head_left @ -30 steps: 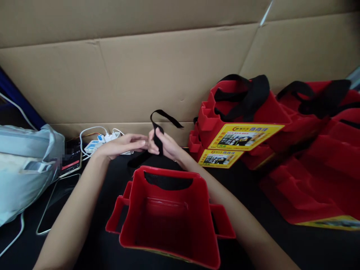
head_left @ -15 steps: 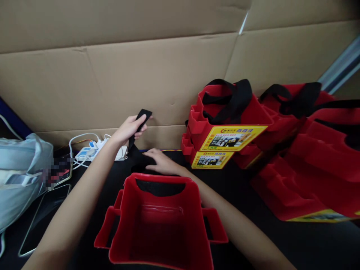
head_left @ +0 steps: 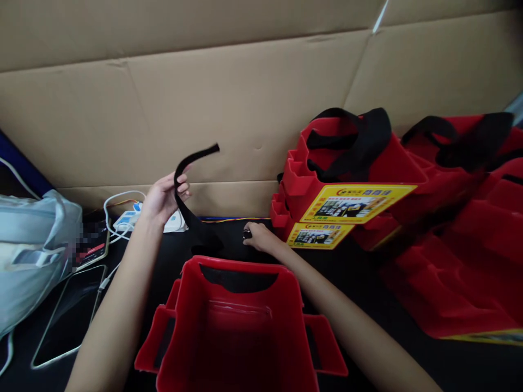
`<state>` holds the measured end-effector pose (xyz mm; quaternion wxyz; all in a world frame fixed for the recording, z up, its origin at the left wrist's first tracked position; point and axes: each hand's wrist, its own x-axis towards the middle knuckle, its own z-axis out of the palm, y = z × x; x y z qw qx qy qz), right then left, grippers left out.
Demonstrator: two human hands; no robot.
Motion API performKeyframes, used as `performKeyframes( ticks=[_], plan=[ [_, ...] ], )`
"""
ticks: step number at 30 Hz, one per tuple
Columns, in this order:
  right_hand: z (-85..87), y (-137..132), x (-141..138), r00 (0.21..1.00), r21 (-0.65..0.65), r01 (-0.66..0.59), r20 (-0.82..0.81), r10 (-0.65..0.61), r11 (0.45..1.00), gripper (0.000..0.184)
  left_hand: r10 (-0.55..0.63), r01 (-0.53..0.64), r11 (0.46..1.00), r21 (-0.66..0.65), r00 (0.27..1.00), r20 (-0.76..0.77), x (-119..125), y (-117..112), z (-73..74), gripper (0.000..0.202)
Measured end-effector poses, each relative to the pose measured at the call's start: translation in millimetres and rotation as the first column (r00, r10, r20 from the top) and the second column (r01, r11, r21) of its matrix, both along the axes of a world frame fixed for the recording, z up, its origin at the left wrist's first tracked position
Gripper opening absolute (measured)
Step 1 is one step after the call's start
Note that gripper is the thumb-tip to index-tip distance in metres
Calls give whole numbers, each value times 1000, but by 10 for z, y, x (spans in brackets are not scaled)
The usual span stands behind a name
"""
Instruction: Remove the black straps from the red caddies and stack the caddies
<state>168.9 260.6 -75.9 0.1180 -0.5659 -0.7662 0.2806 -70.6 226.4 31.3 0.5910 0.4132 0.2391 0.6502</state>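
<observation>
My left hand (head_left: 165,197) is raised over the dark table, its fingers closed on a black strap (head_left: 187,182) whose free end curls up toward the cardboard wall. The strap runs down to the far rim of an open red tool bag (head_left: 241,326) that stands between my forearms. My right hand (head_left: 257,238) rests on the table just behind that bag, fingers pinched on a small dark round thing that I cannot make out.
A stack of red tool bags (head_left: 327,185) with black handles and yellow labels stands at the right, with more red bags (head_left: 461,228) beyond it. At the left are a white power strip (head_left: 134,220) with cables, a phone (head_left: 93,250), a grey bag (head_left: 32,250). Cardboard wall (head_left: 245,98) behind.
My hands came apart. The left one lifted the strap up and to the left, and its end now curls free. The right one dropped to the table and slid right.
</observation>
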Motion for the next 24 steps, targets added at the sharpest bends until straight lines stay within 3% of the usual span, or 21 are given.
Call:
performKeyframes(
  ticks=[5,8,12,15,19,24],
  plan=[
    [88,-54,-89,938,-56,-32,-346,11,998,15,98,-96,994,57,994,-40,-244,-210,232,20],
    [230,-138,-133,821,-69,-64,-571,13,996,10,193,-187,981,58,973,-126,-356,-340,354,9],
    [456,-230,-148,643,-19,-97,-764,48,995,17,242,-250,968,23,905,-350,-257,-398,382,26],
    [604,-281,-126,538,9,-69,-842,45,998,21,167,-180,983,25,844,-510,27,-372,286,32],
    [718,-339,-85,426,-23,26,-904,-32,999,23,7,0,1000,12,831,-557,416,-347,130,32],
    [728,-410,-97,304,-112,44,-945,-120,993,27,-140,157,987,-26,773,-619,606,-354,19,24]
  ],
)
